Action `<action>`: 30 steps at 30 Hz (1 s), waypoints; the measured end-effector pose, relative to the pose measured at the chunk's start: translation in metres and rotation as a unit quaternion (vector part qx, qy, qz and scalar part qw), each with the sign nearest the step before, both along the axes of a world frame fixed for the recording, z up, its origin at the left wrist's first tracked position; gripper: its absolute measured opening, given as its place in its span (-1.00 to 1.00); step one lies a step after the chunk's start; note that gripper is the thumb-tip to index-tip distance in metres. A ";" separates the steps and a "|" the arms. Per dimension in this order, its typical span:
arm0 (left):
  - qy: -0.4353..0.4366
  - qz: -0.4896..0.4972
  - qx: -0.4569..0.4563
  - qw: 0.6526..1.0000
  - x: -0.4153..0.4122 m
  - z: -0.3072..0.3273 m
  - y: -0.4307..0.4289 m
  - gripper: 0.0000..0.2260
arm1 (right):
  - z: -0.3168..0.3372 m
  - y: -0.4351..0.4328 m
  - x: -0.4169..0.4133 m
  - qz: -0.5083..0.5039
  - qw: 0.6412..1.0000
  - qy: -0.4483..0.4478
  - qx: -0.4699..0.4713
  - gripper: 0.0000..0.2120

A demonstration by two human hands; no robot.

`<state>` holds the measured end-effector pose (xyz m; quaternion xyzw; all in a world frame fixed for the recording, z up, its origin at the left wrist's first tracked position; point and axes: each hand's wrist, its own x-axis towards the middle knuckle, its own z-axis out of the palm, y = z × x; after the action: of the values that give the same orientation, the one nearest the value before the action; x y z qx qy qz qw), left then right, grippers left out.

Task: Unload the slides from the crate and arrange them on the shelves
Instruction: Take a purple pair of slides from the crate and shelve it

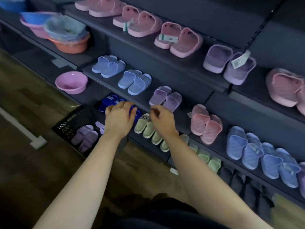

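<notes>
left hand point(119, 118): ours, fingers curled down over the dark blue slides point(109, 100) on the lowest shelf point(142, 141), gripping the near one.
right hand point(162, 120): just right of the left hand, above the first green slides point(144, 125). Fingers curled tight, thumb to forefinger; we cannot tell whether it pinches anything.
crate point(69, 124): black, on the floor just left of the left wrist. We count one purple pair point(85, 138) in it, plus one lilac piece point(99, 127) partly behind the wrist.
middle shelf point(113, 75): beyond both hands. Two light-blue pairs point(134, 81), one lilac pair point(165, 98) just past the right hand, one pink pair point(206, 123) to its right, then a blue run point(247, 146) too blurred to count.
green row: runs on to the right under our right forearm, which hides part; no count.
top shelf point(198, 63): far beyond the hands. Three pink pairs point(178, 40), one violet pair point(229, 63).
basin point(71, 82): one pink, beyond and left of the left hand.
</notes>
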<state>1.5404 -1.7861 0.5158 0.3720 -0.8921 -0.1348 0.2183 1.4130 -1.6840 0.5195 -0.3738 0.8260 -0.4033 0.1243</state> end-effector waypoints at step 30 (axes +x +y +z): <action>-0.034 -0.223 0.095 0.970 0.077 -0.072 -0.391 -0.72 | -0.065 -0.345 0.118 -0.215 0.972 -0.057 0.071 -0.81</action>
<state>1.6172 -2.1768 0.4435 0.1875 -0.9424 -0.2513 0.1162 1.5305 -2.0288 0.4543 -0.1543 0.9052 -0.3811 0.1079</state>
